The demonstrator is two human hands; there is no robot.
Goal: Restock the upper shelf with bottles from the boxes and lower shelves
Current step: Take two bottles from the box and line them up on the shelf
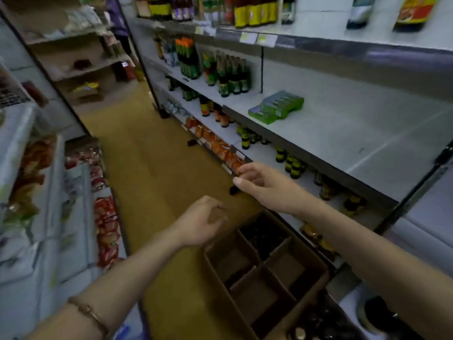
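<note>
Both hands empty: left grip (204,220) loosely curled, right grip (257,182) relaxed open, w/ both hovering above divided cardboard box (267,276) beside lower shelf bottles (294,164).

Grey shelf (367,133): green packs (277,107), dark bottles (232,74) on it.

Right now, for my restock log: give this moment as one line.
left grip: empty, above divided box | right grip: empty, before lower shelf bottles | wide shelf: mostly bare, green pack
</note>
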